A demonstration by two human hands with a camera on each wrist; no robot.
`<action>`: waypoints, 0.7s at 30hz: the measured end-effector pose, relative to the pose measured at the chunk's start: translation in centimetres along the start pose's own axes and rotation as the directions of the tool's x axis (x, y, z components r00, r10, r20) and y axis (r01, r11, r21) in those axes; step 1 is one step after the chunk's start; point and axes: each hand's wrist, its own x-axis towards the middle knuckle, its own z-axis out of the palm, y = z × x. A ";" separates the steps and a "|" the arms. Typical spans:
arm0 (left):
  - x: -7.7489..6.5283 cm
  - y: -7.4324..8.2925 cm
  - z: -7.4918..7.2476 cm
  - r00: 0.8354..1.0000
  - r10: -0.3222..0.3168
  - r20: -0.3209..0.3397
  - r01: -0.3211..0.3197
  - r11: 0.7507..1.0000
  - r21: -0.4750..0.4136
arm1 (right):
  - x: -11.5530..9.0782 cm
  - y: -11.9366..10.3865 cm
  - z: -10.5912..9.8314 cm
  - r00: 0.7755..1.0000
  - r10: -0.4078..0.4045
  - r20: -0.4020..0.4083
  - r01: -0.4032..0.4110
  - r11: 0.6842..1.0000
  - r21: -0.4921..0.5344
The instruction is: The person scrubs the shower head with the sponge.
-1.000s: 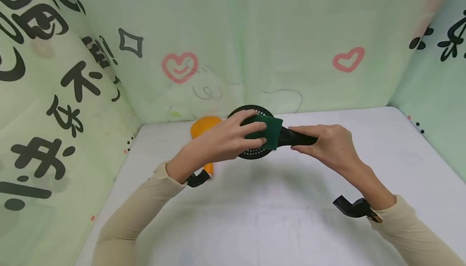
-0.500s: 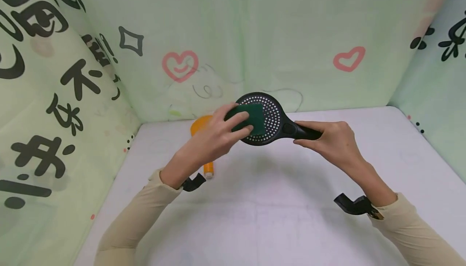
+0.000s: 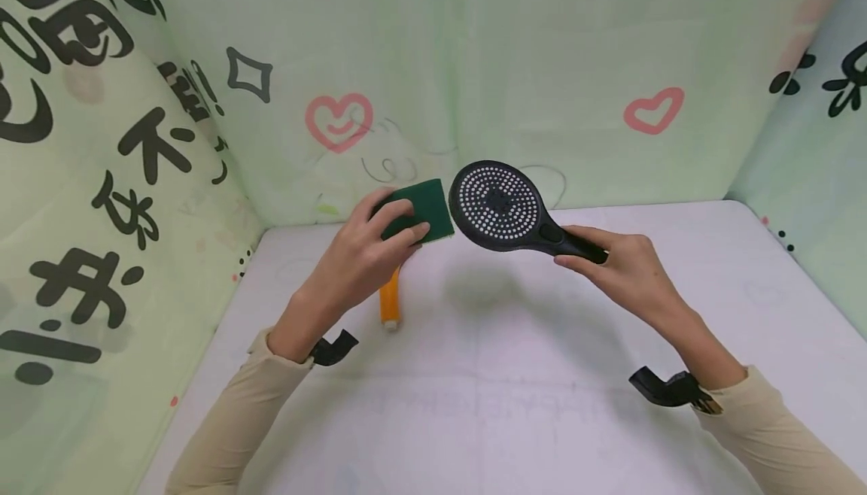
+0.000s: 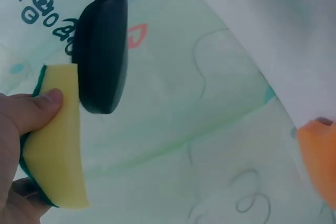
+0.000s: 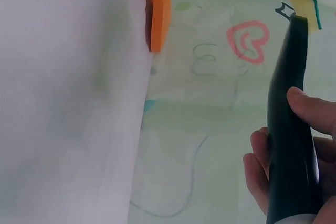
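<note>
My left hand grips a sponge with a green scouring side and a yellow foam side. In the left wrist view, the thumb lies across the yellow foam. With my right hand I hold a black shower head by its handle, its disc of white nozzles facing up toward me. Both things are raised above the table. In the head view the sponge is just left of the shower head's rim, with a narrow gap between. The right wrist view shows my thumb and fingers around the handle.
An orange object with a handle lies on the white table, its wider part hidden behind my left hand. Pale green printed curtains hang behind and at both sides.
The sponge was over the nozzle face and has slid left off the disc with my left hand. The shower head has risen slightly and its face has turned more into view.
</note>
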 end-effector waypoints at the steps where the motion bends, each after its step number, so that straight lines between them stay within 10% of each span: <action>1: 0.0 0.1 0.1 1.000 -0.001 -0.020 0.000 1.000 -0.024 | 0.0 -0.1 0.1 1.000 0.000 0.018 0.000 1.000 0.004; 13: 1.4 2.2 5.2 0.970 -0.011 -0.242 -0.040 0.978 -0.207 | -0.4 -1.9 2.0 0.950 0.064 0.304 -0.178 0.914 0.364; 18: 1.0 0.6 5.4 0.947 -0.160 -0.280 0.089 0.964 -0.249 | -0.7 -2.1 1.8 0.969 0.079 0.233 -0.158 0.926 0.343; 21: 1.2 0.8 5.4 0.947 -0.113 -0.302 0.040 0.970 -0.238 | -0.7 -2.1 1.7 0.982 0.063 0.180 -0.119 0.941 0.317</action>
